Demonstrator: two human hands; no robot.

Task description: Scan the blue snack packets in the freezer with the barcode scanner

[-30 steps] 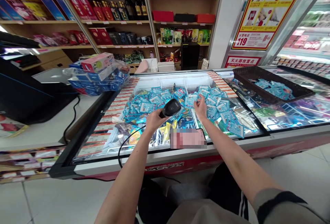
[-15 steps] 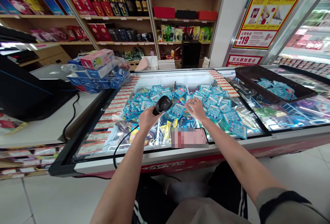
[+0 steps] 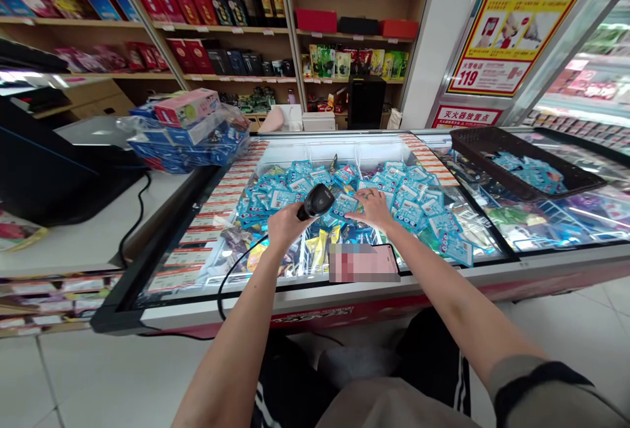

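My left hand (image 3: 284, 224) is closed around a black corded barcode scanner (image 3: 318, 200), its head aimed at a small blue packet (image 3: 343, 205). My right hand (image 3: 373, 208) lies over that packet with fingers pressed on it, on top of the chest freezer's glass lid (image 3: 207, 264). A heap of several similar blue packets (image 3: 413, 208) covers the lid around both hands. A phone (image 3: 364, 262) lies on the lid just in front of my right wrist.
A black tray (image 3: 516, 159) holding more blue packets sits on the freezer at the right. A plastic-wrapped bundle of boxes (image 3: 189, 129) rests on the white counter (image 3: 88, 244) at the left, beside a dark monitor. Shelves of goods line the back wall.
My right hand has dropped from a raised pinch onto the packet lying on the lid. The scanner in my left hand moved slightly left and down toward that packet.
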